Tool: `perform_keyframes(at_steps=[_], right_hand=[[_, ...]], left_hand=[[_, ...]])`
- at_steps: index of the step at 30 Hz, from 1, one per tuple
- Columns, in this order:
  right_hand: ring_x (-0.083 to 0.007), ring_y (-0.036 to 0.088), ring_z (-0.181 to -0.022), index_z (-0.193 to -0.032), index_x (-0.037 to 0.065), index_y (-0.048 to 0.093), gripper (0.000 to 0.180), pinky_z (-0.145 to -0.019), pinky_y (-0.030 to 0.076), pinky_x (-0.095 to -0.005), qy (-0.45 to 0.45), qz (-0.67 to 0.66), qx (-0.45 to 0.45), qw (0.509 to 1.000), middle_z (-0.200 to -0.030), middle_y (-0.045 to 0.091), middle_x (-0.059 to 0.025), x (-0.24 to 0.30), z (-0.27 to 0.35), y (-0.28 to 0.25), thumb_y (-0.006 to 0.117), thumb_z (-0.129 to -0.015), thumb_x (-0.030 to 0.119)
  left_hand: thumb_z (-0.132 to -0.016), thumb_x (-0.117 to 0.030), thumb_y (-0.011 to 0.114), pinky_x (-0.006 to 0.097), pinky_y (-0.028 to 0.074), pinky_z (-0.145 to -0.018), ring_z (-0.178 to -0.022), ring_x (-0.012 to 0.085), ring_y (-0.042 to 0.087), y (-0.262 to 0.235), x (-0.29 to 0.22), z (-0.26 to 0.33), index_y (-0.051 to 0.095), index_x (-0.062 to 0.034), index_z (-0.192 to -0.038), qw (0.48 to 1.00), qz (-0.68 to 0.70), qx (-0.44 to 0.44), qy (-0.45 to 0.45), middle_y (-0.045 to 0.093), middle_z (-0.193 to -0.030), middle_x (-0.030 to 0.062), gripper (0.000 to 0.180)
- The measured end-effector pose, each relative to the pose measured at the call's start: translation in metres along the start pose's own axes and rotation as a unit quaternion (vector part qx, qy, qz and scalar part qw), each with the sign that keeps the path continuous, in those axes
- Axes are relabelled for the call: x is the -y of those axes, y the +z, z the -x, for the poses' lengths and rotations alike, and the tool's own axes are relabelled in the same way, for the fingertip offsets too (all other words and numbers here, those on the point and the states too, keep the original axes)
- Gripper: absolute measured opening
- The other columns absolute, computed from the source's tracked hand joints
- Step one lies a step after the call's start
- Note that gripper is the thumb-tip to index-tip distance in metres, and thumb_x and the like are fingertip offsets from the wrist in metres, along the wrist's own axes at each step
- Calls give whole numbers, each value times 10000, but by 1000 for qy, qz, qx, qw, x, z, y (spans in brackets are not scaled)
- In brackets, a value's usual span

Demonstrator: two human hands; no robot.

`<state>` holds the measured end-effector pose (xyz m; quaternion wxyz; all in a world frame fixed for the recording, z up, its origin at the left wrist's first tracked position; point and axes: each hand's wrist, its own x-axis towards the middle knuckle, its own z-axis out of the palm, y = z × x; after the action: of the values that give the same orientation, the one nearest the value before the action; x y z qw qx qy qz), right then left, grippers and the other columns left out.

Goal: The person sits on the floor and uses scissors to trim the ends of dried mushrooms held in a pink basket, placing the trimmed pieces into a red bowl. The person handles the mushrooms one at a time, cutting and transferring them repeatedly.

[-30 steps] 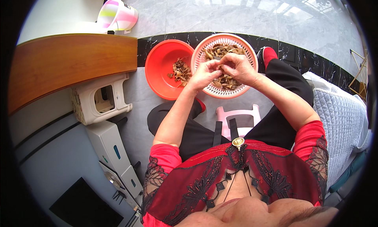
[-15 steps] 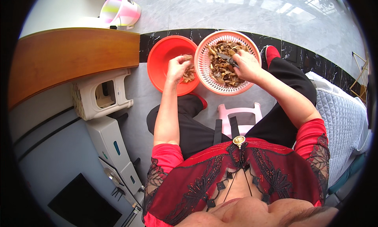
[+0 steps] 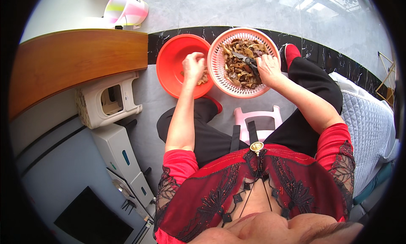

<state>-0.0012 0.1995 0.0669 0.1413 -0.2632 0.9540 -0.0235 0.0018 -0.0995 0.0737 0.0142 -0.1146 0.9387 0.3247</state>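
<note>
My right hand point(image 3: 269, 69) is closed round the dark handles of a pair of scissors point(image 3: 244, 58), whose blades point left over a pink-rimmed colander point(image 3: 215, 60). A heap of brown, curled dried pieces, like dried mushrooms point(image 3: 241, 77), lies in the colander. To the left, my left hand point(image 3: 194, 66) hovers over a red basin point(image 3: 168, 68) with its fingers bent together. What those fingers pinch, if anything, is hidden. Below that hand, a small pile of light brown pieces point(image 3: 204, 78) rests in the basin, partly covered by the hand.
A pink plastic stool point(image 3: 258, 115) stands between my legs. A wooden top point(image 3: 84, 51) and a cream stool on its side point(image 3: 112, 100) are at the left. A multicoloured bucket point(image 3: 127, 9) stands at the far left, and a quilted pale cover point(image 3: 366, 130) at the right.
The brown piece that showed at my left fingertips is out of sight, and that hand has turned over the basin. My right hand has drawn back slightly right with the scissors.
</note>
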Motion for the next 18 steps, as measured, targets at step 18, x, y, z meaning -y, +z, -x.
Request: perform_keyframes(at_steps=[18], right_hand=[[-292, 623, -862, -953, 25, 558, 307, -845, 394, -450, 44, -35, 27, 998, -896, 614, -156, 0, 8, -1, 666, -694, 151]], left_hand=[[-719, -206, 732, 429, 480, -848, -974, 356, 605, 88, -46, 41, 638, -68, -1063, 933, -179, 306, 67, 613, -1029, 201, 383]])
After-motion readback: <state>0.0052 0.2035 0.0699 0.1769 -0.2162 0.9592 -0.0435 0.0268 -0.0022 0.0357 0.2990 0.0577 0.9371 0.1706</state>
